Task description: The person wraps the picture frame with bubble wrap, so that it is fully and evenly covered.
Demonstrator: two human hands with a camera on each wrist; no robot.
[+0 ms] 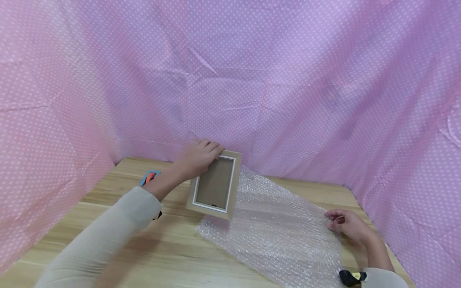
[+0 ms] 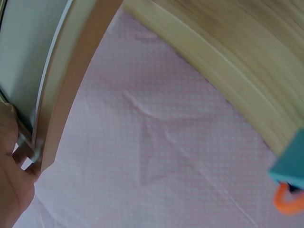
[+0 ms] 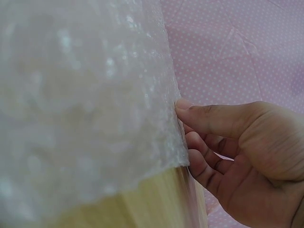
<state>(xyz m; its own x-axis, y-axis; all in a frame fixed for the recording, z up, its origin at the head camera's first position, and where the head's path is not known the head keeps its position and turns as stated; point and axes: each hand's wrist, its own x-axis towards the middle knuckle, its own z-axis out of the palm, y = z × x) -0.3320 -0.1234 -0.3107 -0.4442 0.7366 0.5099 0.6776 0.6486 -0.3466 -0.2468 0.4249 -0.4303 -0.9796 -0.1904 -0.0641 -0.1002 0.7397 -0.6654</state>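
Observation:
My left hand grips the upper edge of a light wooden picture frame, which is tilted, with a white inner border and a brown panel. In the left wrist view, the thumb of that hand lies over the frame's border. To the right, a sheet of clear bubble wrap spreads over the table, its left part passing behind and under the frame. My right hand pinches the sheet's right edge; in the right wrist view its thumb and fingers meet at the margin of the bubble wrap.
A blue item with an orange-red part lies at the table's back left, partly hidden by my left forearm. The wooden table is enclosed by pink dotted cloth behind and on both sides.

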